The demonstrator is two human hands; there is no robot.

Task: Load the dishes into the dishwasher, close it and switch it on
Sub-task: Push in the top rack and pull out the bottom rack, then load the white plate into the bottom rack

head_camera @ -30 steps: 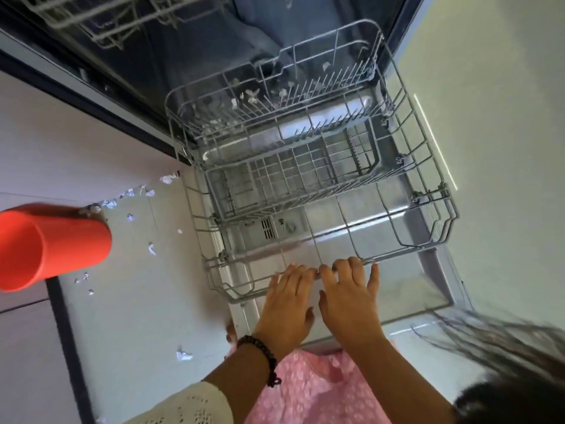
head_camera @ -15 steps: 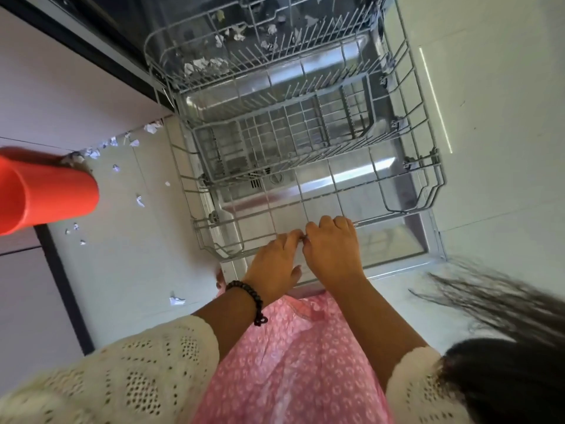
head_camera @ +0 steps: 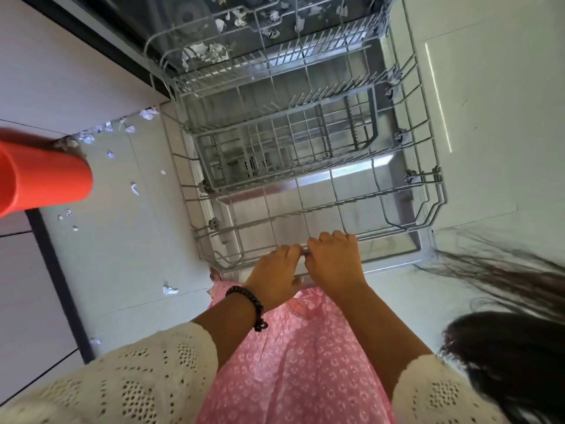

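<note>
Now both hands grip the front rail of the grey wire lower dishwasher rack (head_camera: 305, 154), which sits pulled out over the open stainless-steel dishwasher door (head_camera: 376, 166). The left hand (head_camera: 273, 275) and the right hand (head_camera: 334, 261) sit side by side, knuckles touching, fingers (head_camera: 330, 237) curled down over the rail and closed around it. No dishes are visible in the rack, only rows of upright tines and a basket-like grid section; scraps of white paper (head_camera: 208, 52) lie at its far end and scattered on the pale floor (head_camera: 122, 240). An orange plastic cup (head_camera: 39, 179) pokes into view at the left edge.

By my judgement the rack will handle light and stiff while it is unloaded, rolling on its small side wheels rather than needing a lift. The middle of the front rail is the sensible hold, since an even two-handed pull should keep it from skewing. The thin wire may dig in slightly.
</note>
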